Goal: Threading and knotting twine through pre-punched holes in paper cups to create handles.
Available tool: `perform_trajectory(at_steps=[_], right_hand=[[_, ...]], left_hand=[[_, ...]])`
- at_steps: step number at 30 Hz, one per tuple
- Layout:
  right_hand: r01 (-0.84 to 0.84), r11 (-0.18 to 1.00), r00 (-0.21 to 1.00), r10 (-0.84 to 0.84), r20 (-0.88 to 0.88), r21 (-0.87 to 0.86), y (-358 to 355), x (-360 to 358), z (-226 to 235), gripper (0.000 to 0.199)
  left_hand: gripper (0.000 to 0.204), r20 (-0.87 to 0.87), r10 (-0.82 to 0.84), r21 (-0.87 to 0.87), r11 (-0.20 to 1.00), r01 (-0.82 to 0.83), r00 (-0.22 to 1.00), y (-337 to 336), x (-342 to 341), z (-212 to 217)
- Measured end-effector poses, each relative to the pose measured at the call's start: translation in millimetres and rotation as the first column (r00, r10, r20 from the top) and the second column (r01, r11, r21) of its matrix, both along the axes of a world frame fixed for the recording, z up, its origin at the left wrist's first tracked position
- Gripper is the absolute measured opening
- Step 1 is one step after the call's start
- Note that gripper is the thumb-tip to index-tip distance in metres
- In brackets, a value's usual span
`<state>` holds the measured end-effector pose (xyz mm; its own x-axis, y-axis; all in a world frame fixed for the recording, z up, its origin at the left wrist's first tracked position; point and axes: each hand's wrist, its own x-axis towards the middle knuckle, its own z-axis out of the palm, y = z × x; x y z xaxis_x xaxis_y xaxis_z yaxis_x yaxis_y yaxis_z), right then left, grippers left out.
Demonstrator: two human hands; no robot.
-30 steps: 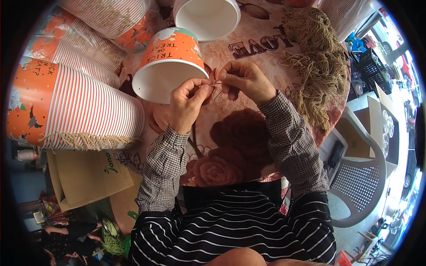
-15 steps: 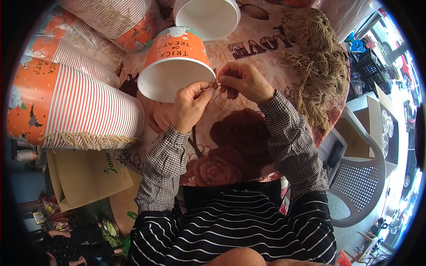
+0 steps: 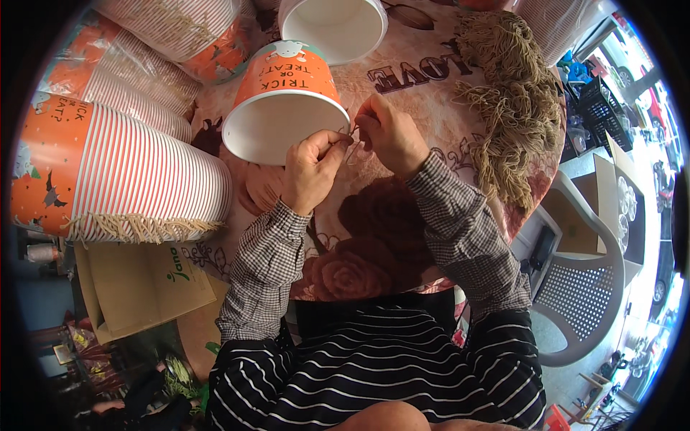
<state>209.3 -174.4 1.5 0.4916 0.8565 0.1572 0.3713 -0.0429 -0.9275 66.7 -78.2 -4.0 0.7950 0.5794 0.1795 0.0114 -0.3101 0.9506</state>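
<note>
Orange outside and white within, paper bucket tilted toward the striped lap on the rose-patterned tablecloth, slightly farther right than a second ago. Pinches thin cord just beside the bucket with left hand and right hand, the latter newly drawn inward: seemingly finer finger work, cord's exact path too small to follow.

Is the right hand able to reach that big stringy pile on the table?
Probably yes: the tan string pile lies to the right of the right hand, with only patterned tablecloth between them, though that hand seems busy pinching thin string.
</note>
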Motion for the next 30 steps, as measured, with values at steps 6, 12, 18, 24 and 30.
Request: perform_trajectory(at_steps=[6, 12, 18, 24, 30], right_hand=[[0.118, 0.991, 0.947, -0.131, 0.295, 0.061, 1, -3, -2, 0.017], [0.127, 0.982, 0.97, -0.093, -0.224, 0.143, -5, 17, 10, 0.015], [-0.055, 0.981, 0.953, 0.106, -0.283, 0.184, -8, 5, 22, 0.01], [-0.12, 0.99, 0.965, 0.134, -0.226, 0.077, -7, 9, 20, 0.011], [-0.171, 0.982, 0.937, 0.138, -0.321, -0.077, -3, 5, 11, 0.012]], left_hand=[[0.01, 0.07, 0.109, 0.463, 0.877, -0.128, 0.992, -7, -1, 3], [0.016, 0.324, 0.173, 0.554, 0.762, -0.335, 0.93, -21, 0, 23], [0.022, 0.043, -0.011, -0.073, 0.997, 0.014, 0.999, -26, 7, -6], [0.041, -0.07, 0.021, -0.142, 0.989, -0.031, 0.997, -3, 5, -18], [0.037, 0.158, 0.251, -0.017, 0.968, -0.251, 0.955, 4, 8, -19]])
